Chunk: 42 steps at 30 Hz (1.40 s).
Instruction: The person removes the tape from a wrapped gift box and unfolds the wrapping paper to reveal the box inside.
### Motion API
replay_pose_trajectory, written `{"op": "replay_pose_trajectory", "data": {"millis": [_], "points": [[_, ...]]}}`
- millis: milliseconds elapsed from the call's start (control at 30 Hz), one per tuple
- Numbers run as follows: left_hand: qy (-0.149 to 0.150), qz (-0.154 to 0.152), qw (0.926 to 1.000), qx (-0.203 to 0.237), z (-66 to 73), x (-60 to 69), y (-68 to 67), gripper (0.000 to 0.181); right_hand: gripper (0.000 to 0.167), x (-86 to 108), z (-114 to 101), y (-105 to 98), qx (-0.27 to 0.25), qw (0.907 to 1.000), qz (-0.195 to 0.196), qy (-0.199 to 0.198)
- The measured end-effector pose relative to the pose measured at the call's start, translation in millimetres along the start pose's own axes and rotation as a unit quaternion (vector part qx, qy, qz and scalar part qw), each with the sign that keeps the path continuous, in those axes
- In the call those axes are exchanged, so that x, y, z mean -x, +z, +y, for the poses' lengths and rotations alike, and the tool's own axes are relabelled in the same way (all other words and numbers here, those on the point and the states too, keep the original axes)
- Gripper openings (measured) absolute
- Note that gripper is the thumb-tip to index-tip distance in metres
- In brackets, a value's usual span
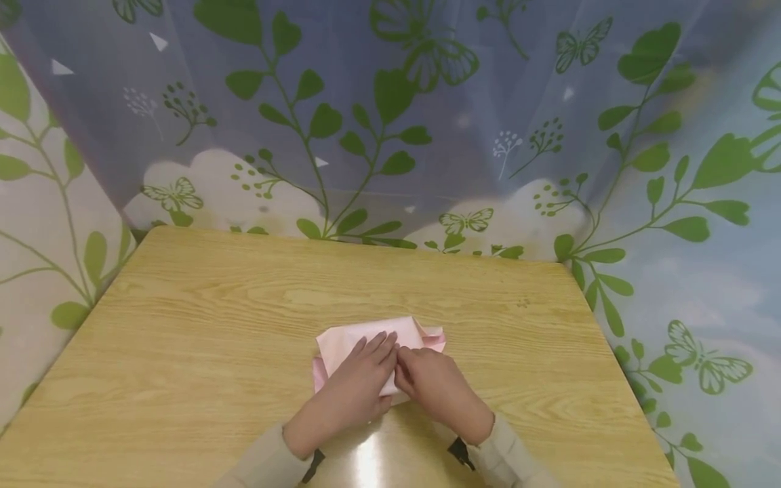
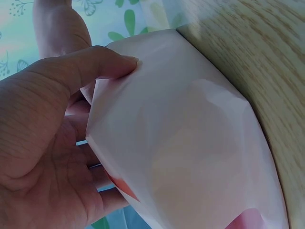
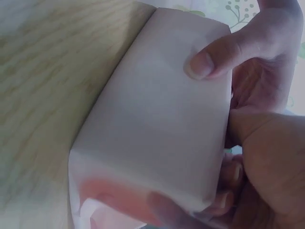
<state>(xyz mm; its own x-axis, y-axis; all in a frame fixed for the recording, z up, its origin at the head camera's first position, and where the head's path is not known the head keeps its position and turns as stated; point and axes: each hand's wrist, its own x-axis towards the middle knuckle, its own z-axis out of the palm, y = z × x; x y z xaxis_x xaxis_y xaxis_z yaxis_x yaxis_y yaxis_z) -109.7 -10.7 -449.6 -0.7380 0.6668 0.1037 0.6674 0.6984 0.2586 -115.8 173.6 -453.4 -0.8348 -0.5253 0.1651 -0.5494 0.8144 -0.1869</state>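
Note:
A box-shaped bundle of pale pink paper (image 1: pixel 342 339) lies on the table, with loose folded flaps at both ends. My left hand (image 1: pixel 356 390) spreads its fingers over the top, while its thumb presses the near side, as the left wrist view shows at the thumb on the paper (image 2: pixel 167 119). Bent fingers of my right hand (image 1: pixel 442 388) grip the near top edge, close beside the left fingertips. In the right wrist view, the paper's smooth side (image 3: pixel 157 109) faces the camera and an orange-pink patch shows at its lower end. The bundle's contents are hidden.
The wood-grain tabletop (image 1: pixel 201 305) extends around the bundle. Fabric walls (image 1: pixel 342 88) printed with green leaves and butterflies stand behind it and on both sides. A bright reflection lies on the table between the forearms.

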Motion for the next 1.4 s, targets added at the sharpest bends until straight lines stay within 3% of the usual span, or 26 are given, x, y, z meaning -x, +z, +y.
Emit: {"op": "replay_pose_trajectory", "data": {"millis": [167,400,600,967,1400], "points": [[0.001,0.003,1.0,0.004,-0.9,0.0,-0.4,0.076,0.018,-2.4,7,-5,-0.052,0.9982,-0.025,-0.016],[0.003,-0.005,0.9999,-0.009,-2.0,-0.1,-1.2,0.076,0.018,-2.2,14,-9,-0.117,0.9924,-0.038,-0.01],[0.003,-0.008,0.9999,-0.008,-3.6,-0.5,0.6,0.077,0.016,-1.5,16,-11,-0.144,0.9884,-0.048,-0.011],[0.002,-0.013,0.9999,-0.001,-3.2,0.8,-2.1,0.076,0.015,0.4,20,-14,-0.112,0.9925,-0.046,-0.014],[0.003,-0.017,0.9995,0.026,-5.1,0.4,-3.5,0.072,0.013,-0.2,23,-13,-0.073,0.9969,-0.002,-0.03]]}}
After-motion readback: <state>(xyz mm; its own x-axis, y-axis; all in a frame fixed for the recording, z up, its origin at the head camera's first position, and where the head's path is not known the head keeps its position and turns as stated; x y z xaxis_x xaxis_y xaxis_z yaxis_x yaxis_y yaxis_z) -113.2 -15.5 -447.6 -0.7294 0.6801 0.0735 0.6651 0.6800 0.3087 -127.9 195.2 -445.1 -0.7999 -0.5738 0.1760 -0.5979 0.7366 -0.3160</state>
